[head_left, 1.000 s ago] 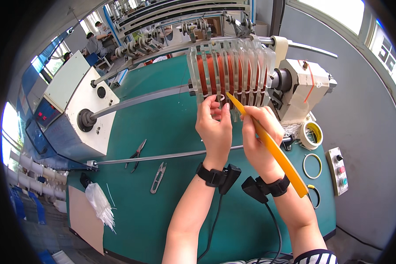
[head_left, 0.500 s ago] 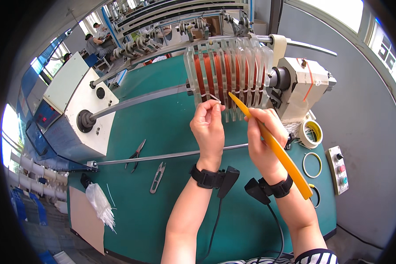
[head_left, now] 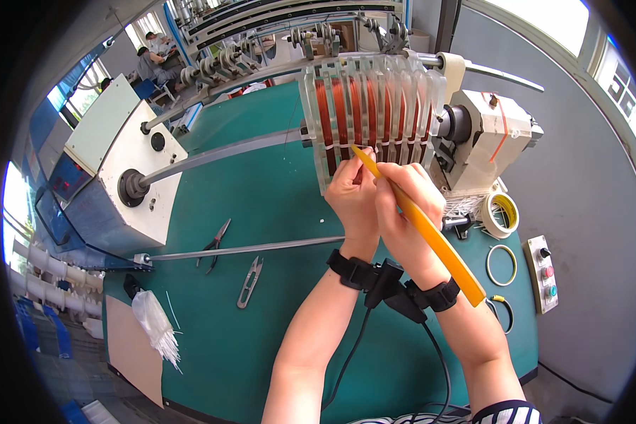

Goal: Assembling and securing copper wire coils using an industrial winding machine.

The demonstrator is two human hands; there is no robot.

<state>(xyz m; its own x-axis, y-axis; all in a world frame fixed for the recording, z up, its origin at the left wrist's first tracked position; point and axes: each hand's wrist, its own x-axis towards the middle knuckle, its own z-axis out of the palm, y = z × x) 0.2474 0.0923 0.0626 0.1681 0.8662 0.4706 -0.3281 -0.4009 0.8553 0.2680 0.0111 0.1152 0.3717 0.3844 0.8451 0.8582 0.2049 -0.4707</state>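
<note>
The yellow flat stick (head_left: 431,230) lies in the grip of my right hand (head_left: 411,201), its tapered tip against the front of the coil former (head_left: 326,138). Clear plates divide this former, and red-brown copper wire (head_left: 355,106) is wound between them. Small white ties (head_left: 401,143) cross the windings in a row. Just below the stick's tip, my left hand (head_left: 353,201) is closed at the former's lower front, pressed close to the right hand. Whatever its fingertips pinch is hidden.
A white machine housing (head_left: 124,166) with a shaft is at left, a drive block (head_left: 484,141) at right. On the green table lie pliers (head_left: 215,244), thread snips (head_left: 249,283), a bag of white strips (head_left: 152,318), tape rolls (head_left: 500,214) and a control box (head_left: 541,274). A bar (head_left: 261,249) crosses the front.
My left hand has moved right and slightly down, closing the gap to my right hand. The white strip that showed at its fingertips is out of sight. The stick's tip has shifted left.
</note>
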